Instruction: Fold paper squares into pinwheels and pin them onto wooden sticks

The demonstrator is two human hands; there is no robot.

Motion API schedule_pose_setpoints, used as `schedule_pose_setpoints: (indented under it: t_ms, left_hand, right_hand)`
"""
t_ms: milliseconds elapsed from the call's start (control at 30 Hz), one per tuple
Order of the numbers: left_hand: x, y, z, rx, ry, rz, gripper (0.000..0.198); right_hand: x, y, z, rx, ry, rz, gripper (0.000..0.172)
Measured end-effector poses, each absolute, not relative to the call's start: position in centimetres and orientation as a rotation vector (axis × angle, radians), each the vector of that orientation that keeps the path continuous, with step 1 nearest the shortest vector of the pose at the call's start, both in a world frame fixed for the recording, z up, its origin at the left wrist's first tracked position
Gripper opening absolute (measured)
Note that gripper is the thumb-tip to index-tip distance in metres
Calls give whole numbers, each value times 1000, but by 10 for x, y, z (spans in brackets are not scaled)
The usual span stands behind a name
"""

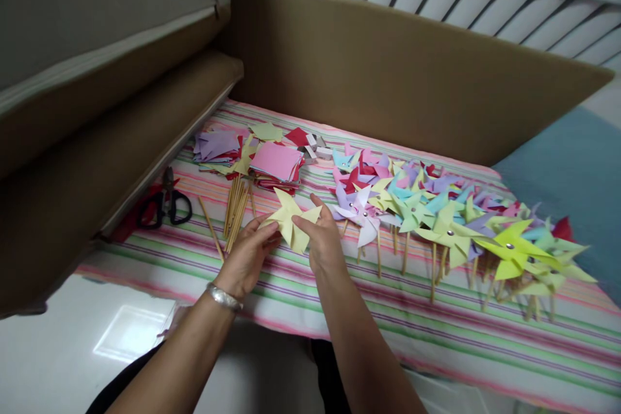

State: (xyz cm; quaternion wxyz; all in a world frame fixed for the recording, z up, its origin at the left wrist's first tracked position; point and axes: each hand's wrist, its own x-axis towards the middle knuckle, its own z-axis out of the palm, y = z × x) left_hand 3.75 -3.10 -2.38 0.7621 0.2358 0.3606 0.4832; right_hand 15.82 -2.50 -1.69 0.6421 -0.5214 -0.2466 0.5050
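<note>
Nearest to me: left hand (247, 252), with a silver bracelet (223, 297) on its wrist, and right hand (323, 239), both raised just over the near part of the striped cloth (339, 323). Between them is 1 yellow pinwheel (290, 220), folded paper with no stick on it that I can see.

Grip: left fingertips are nearly closed, pinching the pinwheel's left blade. The right thumb and fingers are closed lightly on its right side, thumb on top. Neither hand holds anything else.

Handling, my judgement: very light, thin and floppy, so it creases or tears easily. The folded blades would likely spring open if let go. I would hold it near the centre where the layers overlap, or by 2 opposite blades as here, with soft pressure and no squeezing of the tips.

Just beyond the left hand: a loose bundle of wooden sticks (235, 207) lying on the cloth. Scissors (165, 207) with black handles lie further left at the cloth's edge.

Behind those: stacks of paper squares (276, 162), pink on top, purple and red beside it.

To the right: many finished pinwheels (436, 213) on sticks, overlapping in a row, mixed colours.

Farthest: a cardboard wall (388, 77) standing behind the cloth.
</note>
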Motion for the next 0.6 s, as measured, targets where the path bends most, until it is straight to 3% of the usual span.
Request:
schedule_pose_setpoints:
  t_ms: [467, 600]
  left_hand:
    - [43, -30, -33, 342, 834, 1275, 15]
    - [30, -19, -30, 312, 807, 1316, 21]
  right_hand:
    - [126, -31, -32, -1201, -716, 1051, 69]
    - [131, -33, -26, -1262, -885, 1008, 58]
